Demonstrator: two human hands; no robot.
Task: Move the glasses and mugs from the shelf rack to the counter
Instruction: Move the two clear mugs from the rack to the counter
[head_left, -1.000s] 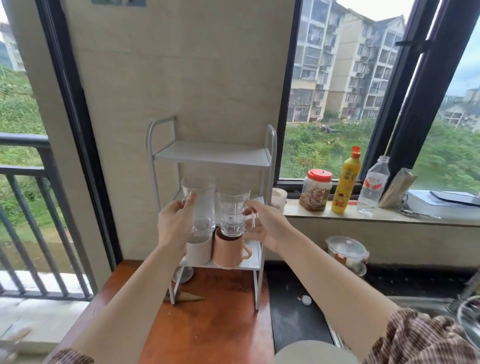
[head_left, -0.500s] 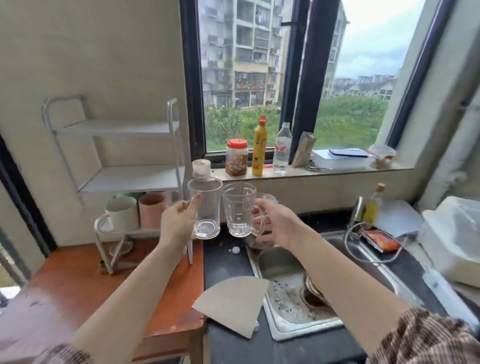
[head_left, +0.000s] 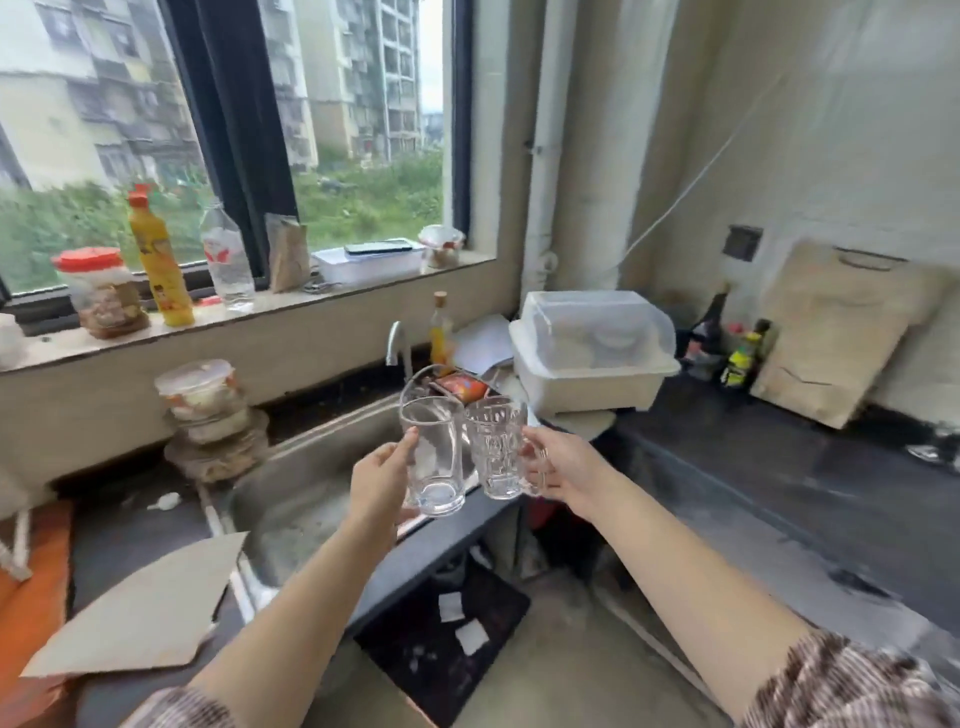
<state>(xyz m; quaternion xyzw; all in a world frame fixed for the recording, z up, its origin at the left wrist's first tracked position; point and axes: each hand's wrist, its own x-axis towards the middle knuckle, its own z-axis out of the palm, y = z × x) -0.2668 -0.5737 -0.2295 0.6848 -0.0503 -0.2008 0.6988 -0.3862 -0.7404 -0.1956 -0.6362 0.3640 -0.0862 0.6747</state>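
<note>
The whole frame is smeared by blur, so the label on the yellow bottle (head_left: 160, 262) at the left and the small bottles (head_left: 737, 348) at the right cannot be read. At the lower left edge only a white leg (head_left: 15, 545) and a strip of orange tabletop (head_left: 31, 613) show. The left hand (head_left: 382, 480) covers the near side of the plain glass (head_left: 434, 460), and the frosted lid of the dish box (head_left: 597, 332) hides its contents.

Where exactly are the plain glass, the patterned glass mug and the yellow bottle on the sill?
plain glass (head_left: 434, 462): head view, on its clear side wall.
patterned glass mug (head_left: 496, 449): head view, on its ribbed body.
yellow bottle (head_left: 158, 270): head view, on its label.
</note>
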